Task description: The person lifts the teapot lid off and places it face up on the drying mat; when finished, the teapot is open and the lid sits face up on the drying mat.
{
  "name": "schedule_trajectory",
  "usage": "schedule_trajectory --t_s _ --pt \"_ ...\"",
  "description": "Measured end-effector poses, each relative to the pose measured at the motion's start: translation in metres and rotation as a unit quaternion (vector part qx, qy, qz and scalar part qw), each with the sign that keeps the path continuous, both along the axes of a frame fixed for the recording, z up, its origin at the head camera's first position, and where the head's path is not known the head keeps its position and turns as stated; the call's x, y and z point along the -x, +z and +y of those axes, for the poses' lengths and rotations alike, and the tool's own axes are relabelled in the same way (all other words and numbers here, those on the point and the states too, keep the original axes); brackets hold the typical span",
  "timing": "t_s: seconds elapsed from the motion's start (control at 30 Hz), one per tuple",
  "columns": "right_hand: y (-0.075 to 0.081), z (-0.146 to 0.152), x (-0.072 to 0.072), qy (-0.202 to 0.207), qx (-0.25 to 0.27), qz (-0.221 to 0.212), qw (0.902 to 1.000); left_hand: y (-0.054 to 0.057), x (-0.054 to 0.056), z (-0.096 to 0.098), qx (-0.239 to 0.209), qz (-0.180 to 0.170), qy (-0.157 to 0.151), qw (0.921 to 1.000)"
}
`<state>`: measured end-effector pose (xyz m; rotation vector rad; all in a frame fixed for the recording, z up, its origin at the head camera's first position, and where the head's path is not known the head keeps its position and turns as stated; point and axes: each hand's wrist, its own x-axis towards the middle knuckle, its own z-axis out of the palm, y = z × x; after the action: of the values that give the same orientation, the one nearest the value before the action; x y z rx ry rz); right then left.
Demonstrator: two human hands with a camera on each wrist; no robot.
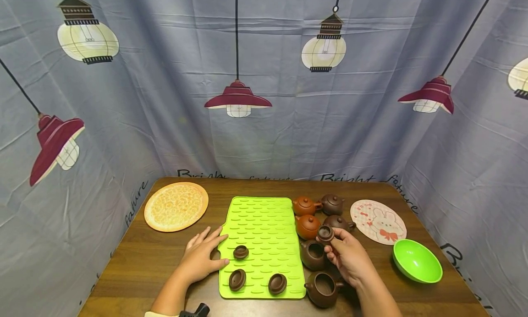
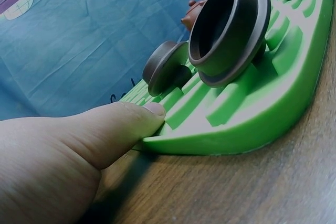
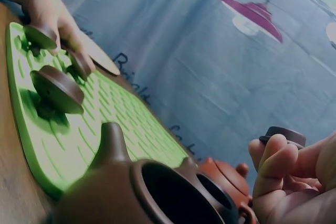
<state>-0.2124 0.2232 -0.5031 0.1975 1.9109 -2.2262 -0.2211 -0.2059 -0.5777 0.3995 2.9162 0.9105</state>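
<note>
My left hand [image 1: 202, 255] lies with spread fingers at the left edge of a green silicone mat [image 1: 264, 230]; in the left wrist view its thumb [image 2: 131, 119] touches the rim. Three dark brown teapot lids lie on the mat: a small lid [image 1: 241, 252], a front-left lid [image 1: 237, 280] and a front-right lid [image 1: 277, 284], their hollow undersides up. My right hand [image 1: 350, 257] pinches another dark teapot lid [image 1: 325, 233], hollow side showing, above the teapots. Below are two lidless dark teapots, a rear one [image 1: 306, 257] and a front one [image 1: 315, 301].
Behind them stand two orange lidded teapots [image 1: 305, 207] and two dark lidded teapots [image 1: 332, 204]. A green bowl [image 1: 417, 261] and a rabbit-print placemat [image 1: 379, 221] are on the right. A round yellow placemat [image 1: 176, 207] lies back left. A grey curtain [image 1: 264, 143] hangs behind the table.
</note>
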Motion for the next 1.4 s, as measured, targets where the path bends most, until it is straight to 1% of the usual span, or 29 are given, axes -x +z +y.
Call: schedule_trajectory --t_s 0.13,0.2,0.27,0.33,0.47,0.53,0.6,0.73,0.87,1.03,1.1,1.2,1.4 --pt "0.0 -0.008 0.002 0.006 -0.01 -0.006 0.9999 0.0 0.0 0.0 0.0 0.001 -0.001 1.0" --pt "0.001 -0.012 0.003 0.018 -0.009 -0.004 0.9998 0.001 0.0 0.001 -0.001 0.001 -0.001 1.0" --pt "0.001 -0.015 0.004 0.037 -0.005 -0.004 0.9993 0.001 0.0 0.001 0.0 0.001 0.0 1.0" --pt "0.002 -0.018 0.005 0.063 0.013 -0.006 0.9979 0.001 -0.001 0.001 0.0 0.001 0.0 1.0" --pt "0.004 -0.024 0.006 0.113 0.061 -0.011 0.9916 0.001 -0.001 0.001 -0.002 0.0 0.0 1.0" --pt "0.005 -0.027 0.007 0.136 0.076 -0.009 0.9878 0.001 -0.002 0.001 -0.002 -0.001 0.0 1.0" --pt "0.005 -0.031 0.009 0.153 0.079 -0.008 0.985 0.001 -0.002 0.001 -0.001 -0.002 0.001 1.0" --pt "0.003 -0.039 0.014 0.182 0.068 -0.009 0.9808 0.001 -0.001 0.001 0.001 -0.001 0.002 1.0" --pt "0.001 -0.048 0.018 0.197 0.046 -0.012 0.9792 0.002 0.0 0.001 0.002 -0.001 0.002 1.0" --pt "-0.004 -0.06 0.021 0.191 -0.019 -0.015 0.9813 0.002 -0.002 0.001 0.0 -0.005 0.002 1.0" --pt "-0.004 -0.066 0.022 0.191 -0.045 -0.015 0.9806 0.002 -0.002 0.0 -0.001 -0.006 0.002 1.0" --pt "-0.003 -0.077 0.023 0.194 -0.075 -0.016 0.9781 0.002 -0.002 0.0 -0.002 -0.006 0.002 1.0" --pt "-0.003 -0.097 0.024 0.198 -0.135 -0.005 0.9709 0.002 0.0 0.001 -0.001 -0.002 0.003 1.0"
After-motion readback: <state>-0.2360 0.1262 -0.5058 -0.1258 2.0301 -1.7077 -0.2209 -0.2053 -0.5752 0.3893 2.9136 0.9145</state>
